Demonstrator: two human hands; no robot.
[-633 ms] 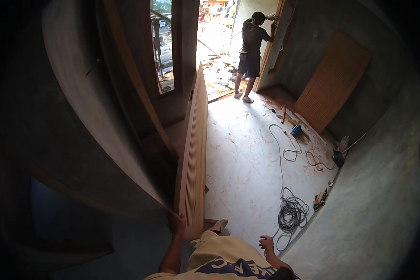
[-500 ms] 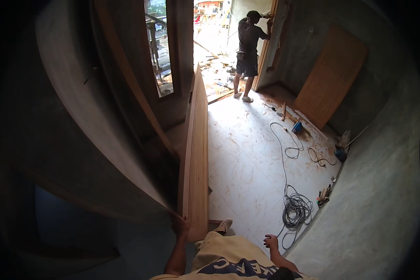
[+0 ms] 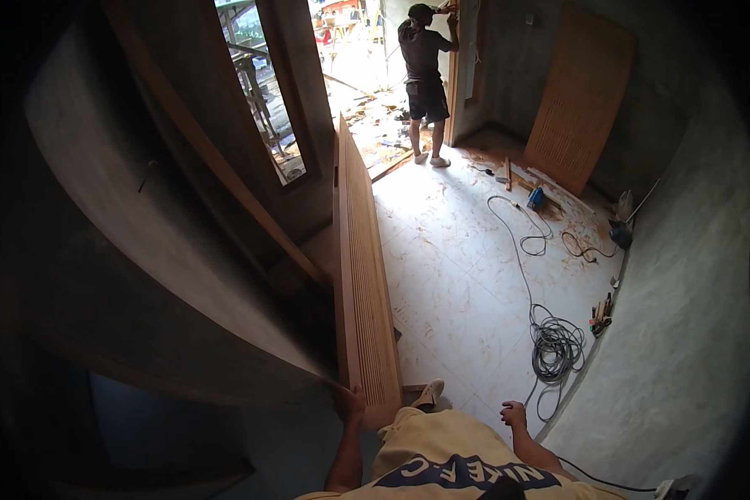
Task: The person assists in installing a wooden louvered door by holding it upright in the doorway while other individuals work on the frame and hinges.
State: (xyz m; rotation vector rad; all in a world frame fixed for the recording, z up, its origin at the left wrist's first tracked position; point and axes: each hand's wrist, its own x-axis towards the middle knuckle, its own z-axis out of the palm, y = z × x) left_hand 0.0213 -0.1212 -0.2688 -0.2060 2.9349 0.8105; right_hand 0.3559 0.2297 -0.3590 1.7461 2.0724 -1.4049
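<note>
A long wooden door panel (image 3: 362,283) with fine grooves stands on its long edge, running away from me toward the doorway. My left hand (image 3: 348,402) grips its near end, at the left, beside a wall corner; the fingertips are in shadow. My right hand (image 3: 512,412) hangs in the air right of my body, fingers loosely curled and apart, holding nothing. Below it, near my foot (image 3: 429,393), lies the white tiled floor (image 3: 442,300), streaked with brown dust.
A person (image 3: 425,67) works at the door frame (image 3: 454,100) of the bright doorway. Another wooden panel (image 3: 579,100) leans on the back-right wall. A blue power tool (image 3: 535,198), offcuts, cables, coiled cord (image 3: 554,346) and hand tools (image 3: 602,315) lie rightward. A tall window (image 3: 258,92) is left of the doorway.
The view has turned left, shifting the room and both my hands rightward in the picture. My left hand still holds the door panel. The other person still has arms raised at the frame.
</note>
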